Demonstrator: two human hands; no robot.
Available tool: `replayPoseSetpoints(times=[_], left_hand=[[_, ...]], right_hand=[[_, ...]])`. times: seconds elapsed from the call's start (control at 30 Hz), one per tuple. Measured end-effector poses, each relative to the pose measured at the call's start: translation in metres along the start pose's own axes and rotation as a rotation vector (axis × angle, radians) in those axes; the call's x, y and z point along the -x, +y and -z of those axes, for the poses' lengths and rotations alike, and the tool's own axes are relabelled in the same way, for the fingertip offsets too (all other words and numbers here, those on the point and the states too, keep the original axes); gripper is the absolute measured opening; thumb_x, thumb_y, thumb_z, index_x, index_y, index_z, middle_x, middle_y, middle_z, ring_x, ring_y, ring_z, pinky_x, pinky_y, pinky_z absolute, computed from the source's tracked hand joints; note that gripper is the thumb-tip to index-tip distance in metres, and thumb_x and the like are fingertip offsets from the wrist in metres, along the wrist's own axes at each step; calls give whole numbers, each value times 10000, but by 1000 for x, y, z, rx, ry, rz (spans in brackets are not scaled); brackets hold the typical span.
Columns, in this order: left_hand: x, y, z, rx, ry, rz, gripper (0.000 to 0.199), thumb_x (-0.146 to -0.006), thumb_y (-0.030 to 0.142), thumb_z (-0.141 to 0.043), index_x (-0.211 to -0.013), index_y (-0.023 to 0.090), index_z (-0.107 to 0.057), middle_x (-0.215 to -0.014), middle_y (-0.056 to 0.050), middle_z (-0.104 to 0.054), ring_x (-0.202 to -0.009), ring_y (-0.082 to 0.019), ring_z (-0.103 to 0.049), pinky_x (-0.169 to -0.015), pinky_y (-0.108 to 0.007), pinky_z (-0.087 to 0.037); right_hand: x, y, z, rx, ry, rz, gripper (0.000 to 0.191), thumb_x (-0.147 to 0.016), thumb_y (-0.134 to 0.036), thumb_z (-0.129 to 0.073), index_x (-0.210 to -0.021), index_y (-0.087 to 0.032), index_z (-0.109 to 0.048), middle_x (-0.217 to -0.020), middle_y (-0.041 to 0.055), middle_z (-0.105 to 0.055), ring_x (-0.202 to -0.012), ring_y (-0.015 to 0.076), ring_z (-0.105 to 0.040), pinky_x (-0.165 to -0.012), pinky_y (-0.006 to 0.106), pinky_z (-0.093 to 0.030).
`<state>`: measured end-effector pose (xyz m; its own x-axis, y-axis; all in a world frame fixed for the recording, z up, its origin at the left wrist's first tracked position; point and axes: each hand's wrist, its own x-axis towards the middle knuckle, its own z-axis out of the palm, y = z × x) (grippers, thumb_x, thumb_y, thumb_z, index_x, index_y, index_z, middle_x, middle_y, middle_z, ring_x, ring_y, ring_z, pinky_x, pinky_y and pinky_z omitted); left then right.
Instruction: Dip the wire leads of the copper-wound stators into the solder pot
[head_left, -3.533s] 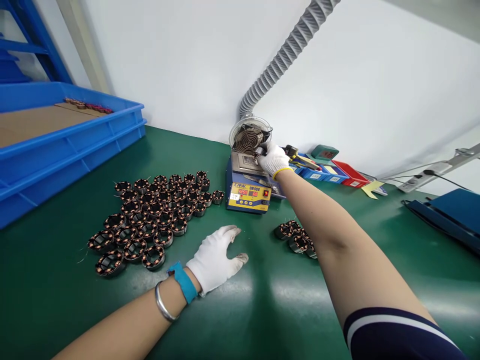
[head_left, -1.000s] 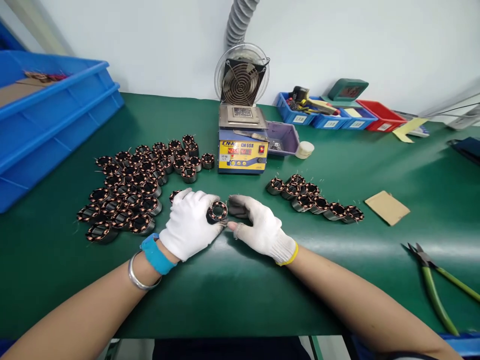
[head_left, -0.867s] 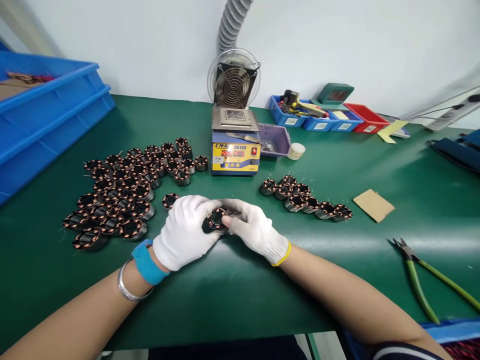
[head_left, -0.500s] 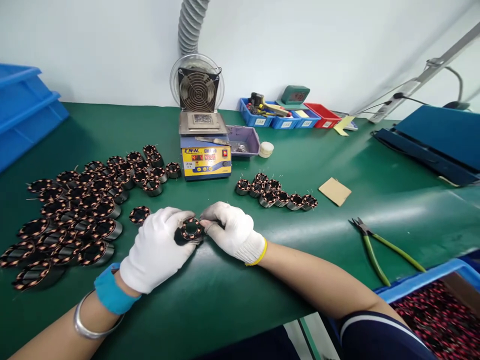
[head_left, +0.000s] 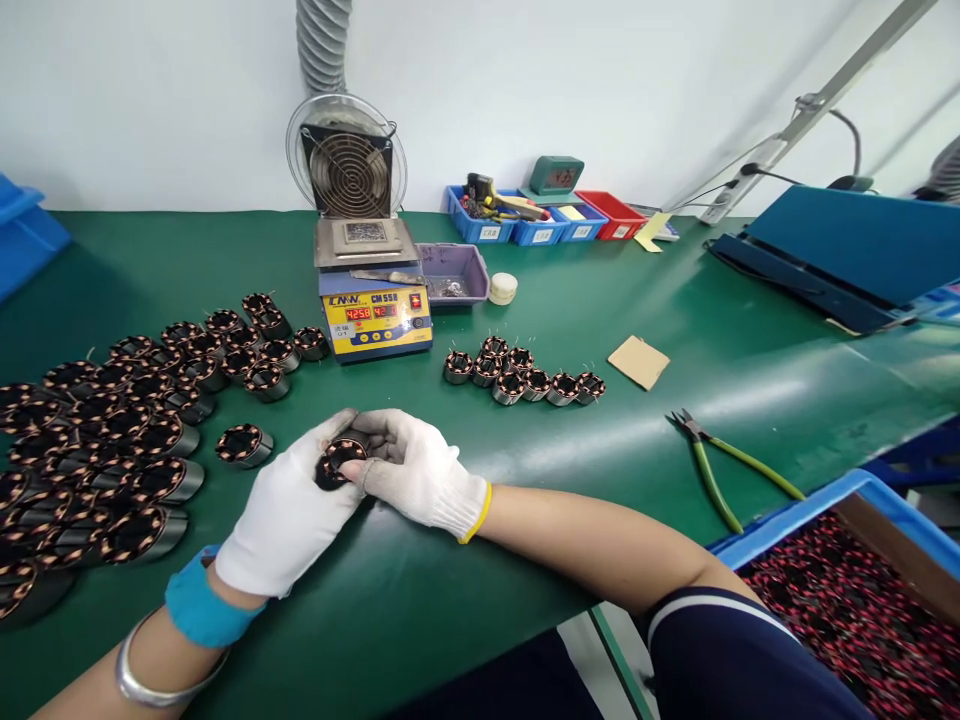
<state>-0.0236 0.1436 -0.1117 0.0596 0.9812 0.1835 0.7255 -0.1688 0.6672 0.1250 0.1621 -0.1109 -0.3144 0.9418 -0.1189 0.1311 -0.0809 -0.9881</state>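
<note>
Between my two gloved hands is a motor stator [head_left: 339,462], a black ring with copper windings, tilted a little above the green table. My left hand [head_left: 289,510] wraps round its left side. My right hand [head_left: 412,465] grips it from the right, with the bare thumb tip pressed on its upper face and the fingers behind it. A single stator [head_left: 244,446] stands just left of my left hand. Many more stators [head_left: 139,435] are crowded together at the left. A smaller group of stators [head_left: 510,387], with thin wires sticking up, stands right of the middle.
A solder pot [head_left: 379,320] with a fan [head_left: 351,175] stands at the back, beside a purple tray [head_left: 457,260]. Green-handled cutters [head_left: 709,460] and a tan square pad [head_left: 638,361] lie to the right. A blue crate [head_left: 862,485] full of red and black parts is at lower right.
The view has turned to the right. My right hand has closed in over the stator, its thumb now on the upper face and its fingers behind. The stator has tilted.
</note>
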Motion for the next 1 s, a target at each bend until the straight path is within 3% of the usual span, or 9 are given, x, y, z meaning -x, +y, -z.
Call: replayPoseSetpoints(times=[0.13,0.23,0.37,0.57,0.67,0.73,0.8,0.87,1.0], left_hand=[[-3,-7,0,37,11,-4,494,-714,283,-554,-1207,252,-577,-1200,-56,-664,-1069,-314,-637,-912,-408,-538],[-5,-4,3,59,1,20,294,-700,277,-572,-976,249,-669,-973,-49,-738,-892,-300,-686,-756,-388,-565],[-9,4,14,263,-281,98,163,-727,348,-575,-707,202,-645,-622,-22,-684,-530,-183,-612,-480,-277,-494],[-8,5,53,691,-566,289,213,-686,387,-628,-658,177,-639,-413,-9,-564,-300,-117,-435,-309,-223,-337],[-7,4,57,821,-346,273,289,-745,458,-588,-653,185,-601,-383,4,-520,-288,-115,-401,-308,-230,-315],[-6,6,49,812,-100,283,359,-801,521,-527,-694,182,-573,-454,1,-549,-343,-114,-446,-341,-227,-344],[-5,8,35,760,42,304,423,-837,580,-468,-767,173,-557,-553,-10,-586,-421,-116,-505,-378,-219,-370],[-4,12,22,712,51,290,470,-845,622,-430,-827,167,-545,-615,-15,-593,-481,-123,-537,-402,-219,-378],[0,18,9,611,-124,222,408,-799,585,-529,-737,182,-533,-578,14,-540,-484,-118,-499,-428,-234,-386]], right_hand=[[2,-3,8,402,117,146,477,-707,-367,-753,-1155,-288,-611,-1072,1,-675,-978,201,-641,-881,360,-530],[4,-5,14,527,141,211,493,-721,-357,-737,-1190,-304,-594,-1129,1,-656,-1039,208,-618,-908,359,-513],[2,0,18,468,162,201,474,-720,-309,-720,-1179,-300,-600,-1120,5,-659,-1017,207,-629,-906,373,-516],[-8,11,20,113,149,139,401,-720,-257,-687,-1110,-223,-600,-982,31,-700,-885,176,-673,-831,335,-561],[-10,12,20,68,179,135,431,-708,-261,-705,-1119,-197,-594,-996,56,-698,-886,181,-673,-828,338,-567],[-8,11,20,70,185,144,440,-707,-266,-709,-1126,-197,-593,-1005,59,-697,-881,182,-673,-822,340,-570],[-7,10,20,76,186,151,443,-710,-266,-705,-1133,-202,-588,-1015,59,-696,-880,182,-673,-823,343,-571],[-5,8,19,96,189,154,440,-714,-270,-699,-1134,-208,-586,-1022,57,-695,-882,182,-672,-830,348,-569],[-3,6,18,156,185,177,445,-712,-276,-689,-1138,-204,-584,-1019,54,-691,-886,183,-670,-839,346,-564]])
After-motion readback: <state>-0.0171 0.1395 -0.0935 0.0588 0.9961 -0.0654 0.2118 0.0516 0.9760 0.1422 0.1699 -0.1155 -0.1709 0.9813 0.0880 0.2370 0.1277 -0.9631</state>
